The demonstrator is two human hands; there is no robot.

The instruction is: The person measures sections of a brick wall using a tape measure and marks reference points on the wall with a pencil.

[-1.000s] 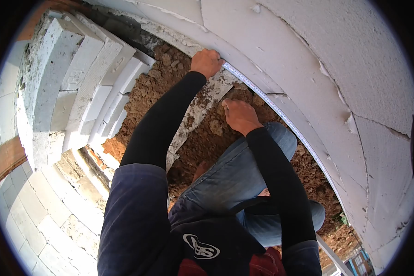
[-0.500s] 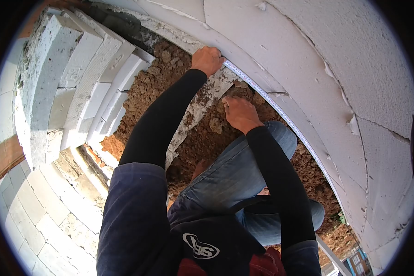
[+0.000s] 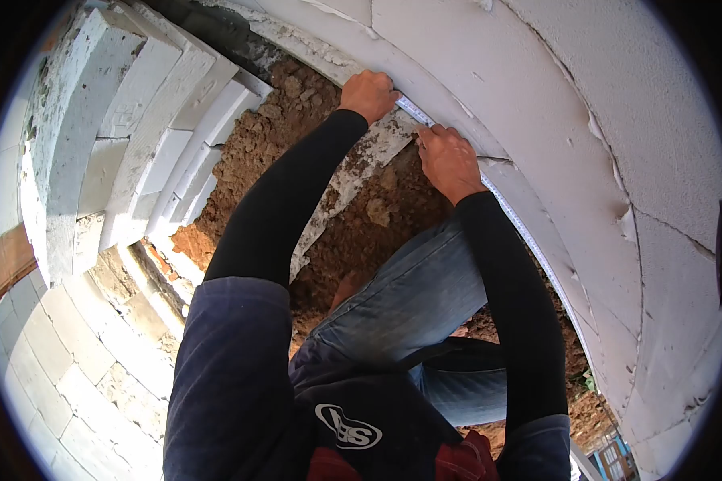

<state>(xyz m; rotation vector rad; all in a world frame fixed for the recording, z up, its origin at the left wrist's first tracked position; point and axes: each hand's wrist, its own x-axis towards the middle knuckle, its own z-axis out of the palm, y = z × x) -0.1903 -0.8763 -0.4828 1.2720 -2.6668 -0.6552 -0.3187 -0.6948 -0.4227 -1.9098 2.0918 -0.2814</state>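
Note:
A white measuring tape (image 3: 529,240) runs along the foot of the pale block wall (image 3: 553,136), bending with the lens curve. At its far end, my left hand (image 3: 369,96) is closed on the tape, knuckles up, close against the wall. My right hand (image 3: 451,163) is a short way nearer along the same tape, its fingertips touching the tape's edge and covering part of it. Those fingers are curled together; whether something small is pinched in them is hidden. Between both hands a short stretch of tape shows its markings.
Stacked white blocks (image 3: 128,120) stand at the left beside loose brown soil (image 3: 257,144). A rough mortar strip (image 3: 353,172) crosses the ground below my hands. My bent knee in jeans (image 3: 409,280) is near the wall. Block paving or wall (image 3: 64,361) lies lower left.
My right hand has moved up and toward the wall, from over the soil onto the tape. My left hand still holds the tape's far end, with the view shifted slightly.

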